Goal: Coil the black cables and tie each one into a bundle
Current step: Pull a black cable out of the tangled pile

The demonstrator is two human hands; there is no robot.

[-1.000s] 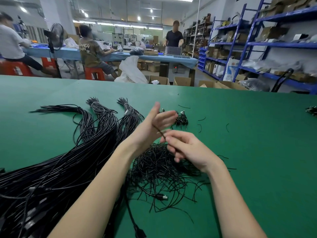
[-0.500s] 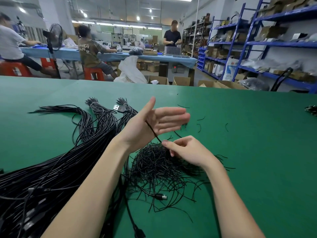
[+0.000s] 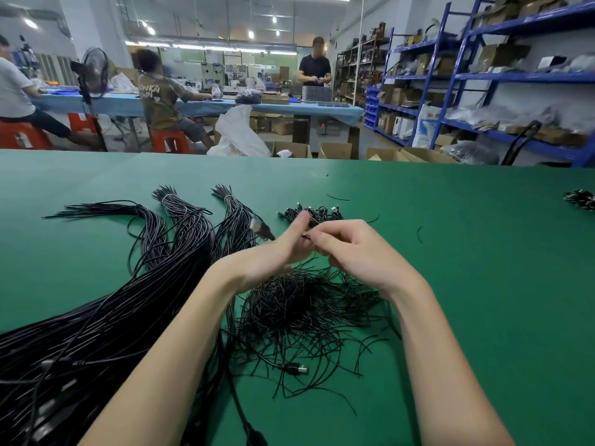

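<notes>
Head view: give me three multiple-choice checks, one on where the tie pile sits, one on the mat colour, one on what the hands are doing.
1. The tie pile lies:
A. under the hands
B. at the table's far right edge
C. on the blue shelf

2. The mat is:
A. red
B. green
C. white

3. The hands are:
A. flat on the mat
B. far apart
C. together above the mat, pinching a thin black strand

Answers:
1 A, the loose ties spread just below the left hand and right hand.
2 B, green shows all round the cables.
3 C, the fingertips of both hands meet on the strand.
</notes>
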